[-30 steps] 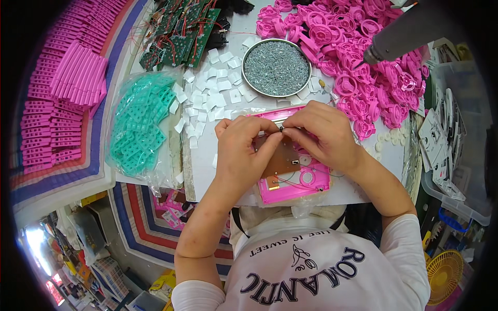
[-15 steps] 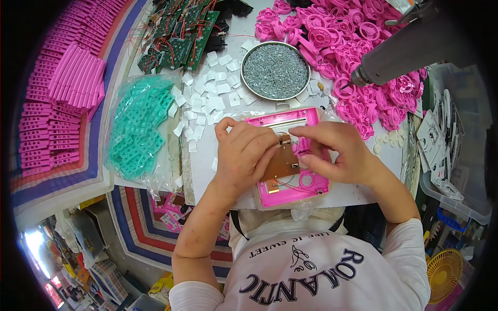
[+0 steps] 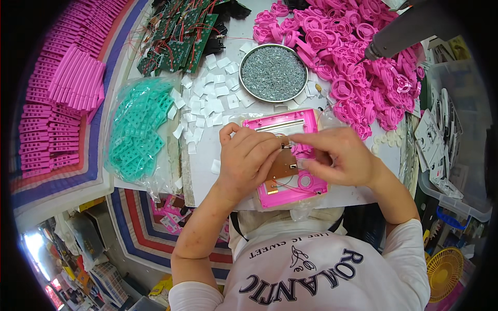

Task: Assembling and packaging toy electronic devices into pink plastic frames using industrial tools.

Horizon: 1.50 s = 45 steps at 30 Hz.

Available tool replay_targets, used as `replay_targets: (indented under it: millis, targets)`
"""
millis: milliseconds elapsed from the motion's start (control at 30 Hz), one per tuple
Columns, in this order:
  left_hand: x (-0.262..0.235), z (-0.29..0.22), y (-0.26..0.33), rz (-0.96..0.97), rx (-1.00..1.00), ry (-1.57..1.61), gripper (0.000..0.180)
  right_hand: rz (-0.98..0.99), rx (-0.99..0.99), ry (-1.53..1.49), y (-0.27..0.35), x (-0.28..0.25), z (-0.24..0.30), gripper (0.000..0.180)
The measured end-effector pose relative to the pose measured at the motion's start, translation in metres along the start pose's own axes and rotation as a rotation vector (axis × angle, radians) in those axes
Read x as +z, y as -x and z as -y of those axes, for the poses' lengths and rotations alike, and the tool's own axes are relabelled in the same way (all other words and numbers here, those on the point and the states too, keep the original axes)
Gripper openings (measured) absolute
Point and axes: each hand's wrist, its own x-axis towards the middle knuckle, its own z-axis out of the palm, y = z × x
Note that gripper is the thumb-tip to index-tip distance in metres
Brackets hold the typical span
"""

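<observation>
Head view: pink parts [image 3: 77, 78] lie stacked on striped cloth [image 3: 95, 136], then a bag of green pieces [image 3: 137, 129]. On my white table [image 3: 206, 168], my left hand [image 3: 245, 158] curls over a brown board [image 3: 282, 165] inside a pink case [image 3: 293, 198]; whether it grips, I can't tell. Beyond sits a metal-bits dish [image 3: 274, 100]. My right hand [image 3: 341, 156] holds thumb and forefinger apart. Rightward: pink rings [image 3: 340, 39], yellow fan [image 3: 445, 274].

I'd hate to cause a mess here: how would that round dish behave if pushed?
The dish would probably feel heavy for its size, being full of small metal pieces. Pushed, it would likely slide rather than roll, since it lies flat. A bump might spill some, as the pieces look loose.
</observation>
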Motion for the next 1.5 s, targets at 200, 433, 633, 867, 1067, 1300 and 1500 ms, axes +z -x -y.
replay_targets:
  millis: [200, 433, 633, 867, 1067, 1300, 1500]
  targets:
    - [-0.003, -0.001, 0.002, 0.033, 0.064, -0.003, 0.023, 0.141, 0.182, -0.105, -0.019, -0.013, 0.015, 0.053]
    - [0.003, 0.006, -0.001, 0.15, 0.01, 0.036, 0.021, -0.436, 0.052, 0.517, -0.121, -0.052, -0.047, 0.035]
    - [0.0, 0.016, -0.011, 0.157, 0.035, 0.079, 0.02, -0.286, 0.368, 0.997, -0.219, -0.057, -0.072, 0.026]
    - [0.006, 0.007, -0.003, 0.027, -0.094, 0.091, 0.02, -0.235, 0.477, 0.991, -0.235, -0.072, -0.079, 0.023]
    - [0.008, 0.009, -0.003, 0.03, -0.105, 0.118, 0.022, -0.714, 0.213, 1.003, -0.323, -0.11, -0.12, 0.036]
    - [0.007, 0.012, 0.004, 0.05, -0.144, 0.159, 0.022, -0.5, 0.385, 1.066, -0.388, -0.163, -0.132, 0.094]
    - [0.005, 0.011, 0.005, 0.001, -0.165, 0.193, 0.019, -0.205, 0.384, 0.953, -0.357, -0.16, -0.126, 0.076]
